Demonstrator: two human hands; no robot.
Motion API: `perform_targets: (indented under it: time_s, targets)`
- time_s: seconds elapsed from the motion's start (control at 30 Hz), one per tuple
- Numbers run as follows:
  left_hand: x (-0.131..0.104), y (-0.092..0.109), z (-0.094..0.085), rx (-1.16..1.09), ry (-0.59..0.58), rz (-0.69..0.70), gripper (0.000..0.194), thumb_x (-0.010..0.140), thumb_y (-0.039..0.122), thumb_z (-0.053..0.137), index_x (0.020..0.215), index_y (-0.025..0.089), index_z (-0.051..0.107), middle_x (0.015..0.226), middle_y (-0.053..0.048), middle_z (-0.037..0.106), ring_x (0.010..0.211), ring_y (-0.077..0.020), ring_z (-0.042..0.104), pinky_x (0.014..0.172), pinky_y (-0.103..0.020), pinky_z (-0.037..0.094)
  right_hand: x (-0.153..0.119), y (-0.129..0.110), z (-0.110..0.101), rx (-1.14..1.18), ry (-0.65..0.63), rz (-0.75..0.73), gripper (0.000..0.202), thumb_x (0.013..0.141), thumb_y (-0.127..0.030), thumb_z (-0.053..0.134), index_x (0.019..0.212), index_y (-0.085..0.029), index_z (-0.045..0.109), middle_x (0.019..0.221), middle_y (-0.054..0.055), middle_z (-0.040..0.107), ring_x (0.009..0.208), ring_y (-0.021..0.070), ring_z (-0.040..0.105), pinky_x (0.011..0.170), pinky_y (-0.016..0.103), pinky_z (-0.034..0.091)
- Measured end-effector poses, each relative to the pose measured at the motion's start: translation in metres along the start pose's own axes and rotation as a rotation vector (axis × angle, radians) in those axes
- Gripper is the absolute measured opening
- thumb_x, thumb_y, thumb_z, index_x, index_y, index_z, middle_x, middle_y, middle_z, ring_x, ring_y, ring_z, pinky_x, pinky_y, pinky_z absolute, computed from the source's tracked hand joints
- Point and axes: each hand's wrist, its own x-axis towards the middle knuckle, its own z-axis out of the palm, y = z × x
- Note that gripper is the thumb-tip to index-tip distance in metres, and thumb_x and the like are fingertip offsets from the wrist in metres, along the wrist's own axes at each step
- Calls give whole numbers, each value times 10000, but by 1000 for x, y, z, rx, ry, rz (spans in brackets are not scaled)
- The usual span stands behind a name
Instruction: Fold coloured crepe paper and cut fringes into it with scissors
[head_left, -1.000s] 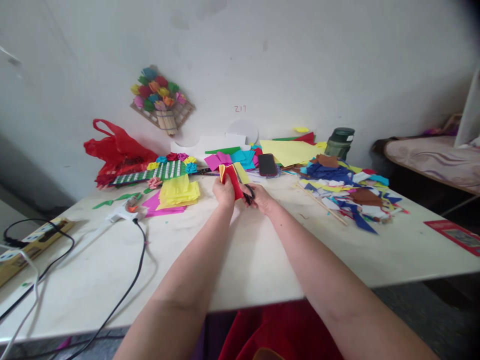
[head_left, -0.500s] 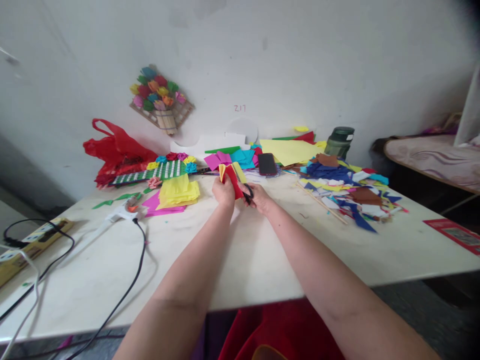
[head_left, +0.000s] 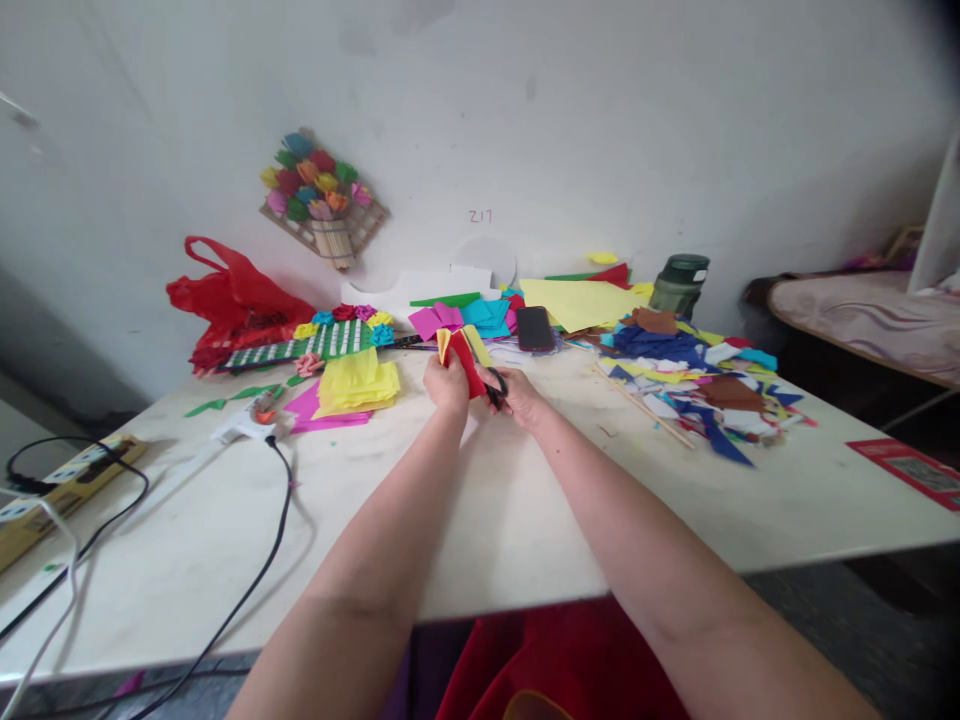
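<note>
My left hand (head_left: 448, 383) is closed on a piece of red and yellow paper (head_left: 466, 362), held up above the middle of the table. My right hand (head_left: 519, 396) grips scissors with black handles (head_left: 495, 388). The blades lie against the right side of the paper, and their tips are too small to make out. To the left of my left hand lies a stack of yellow paper squares (head_left: 360, 385) on top of magenta paper (head_left: 304, 410). Behind my hands are cyan paper squares (head_left: 486, 318) and a dark phone (head_left: 535, 329).
Paper scraps (head_left: 690, 375) and a wooden stick (head_left: 645, 405) lie on the right, before a green bottle (head_left: 679, 285). A red plastic bag (head_left: 232, 290) and a green board with paper flowers (head_left: 322, 340) stand at the left. A glue gun (head_left: 251, 418) trails a black cable (head_left: 281, 520).
Almost nothing differs. Both hands, the paper and the scissors keep nearly the same place, with only a tiny shift at the scissor handles.
</note>
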Motion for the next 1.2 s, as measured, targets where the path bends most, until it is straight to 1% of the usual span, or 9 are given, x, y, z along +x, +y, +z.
perform_targets:
  time_s: [0.2, 0.4, 0.67, 0.83, 0.97, 1.2]
  targets:
    - [1, -2, 2, -12, -17, 4, 323, 773, 434, 403, 777, 169, 587, 722, -73, 628, 656, -188, 589, 591, -281, 413, 3, 3, -2, -5, -22, 5, 442, 646, -584, 604, 651, -153, 504, 420, -21, 525, 289, 58, 427, 267, 161, 168]
    - [-1, 0, 1, -8, -13, 1, 305, 766, 422, 417, 776, 172, 592, 729, -74, 635, 664, -189, 596, 588, -275, 416, 3, 4, -2, -2, -44, -1, 449, 666, -600, 578, 682, -159, 489, 426, -20, 525, 289, 63, 439, 269, 159, 147]
    - [-2, 2, 0, 21, -11, 13, 309, 776, 417, 416, 780, 166, 595, 731, -81, 639, 666, -194, 599, 592, -279, 419, 2, 4, -1, 24, -64, 0, 429, 690, -591, 558, 707, -173, 466, 431, -27, 529, 295, 68, 455, 272, 149, 156]
    - [-2, 0, 0, 11, -14, 5, 310, 776, 424, 411, 773, 173, 592, 701, -68, 631, 639, -187, 591, 578, -275, 415, 3, 6, -1, 35, -68, -2, 453, 677, -608, 562, 700, -161, 490, 448, -22, 529, 305, 65, 462, 272, 149, 163]
    - [-2, 0, 0, 22, -8, 9, 307, 781, 421, 407, 767, 172, 587, 712, -68, 632, 655, -188, 595, 586, -275, 418, 3, 7, 0, 36, -63, -1, 466, 657, -616, 580, 687, -160, 489, 438, -27, 516, 309, 62, 464, 267, 144, 152]
    - [-2, 1, 0, 26, -12, -5, 301, 780, 423, 417, 787, 178, 591, 750, -78, 641, 691, -195, 602, 609, -282, 423, 2, 6, 2, 48, -37, -2, 452, 659, -608, 587, 685, -168, 486, 424, -33, 502, 311, 62, 452, 259, 148, 165]
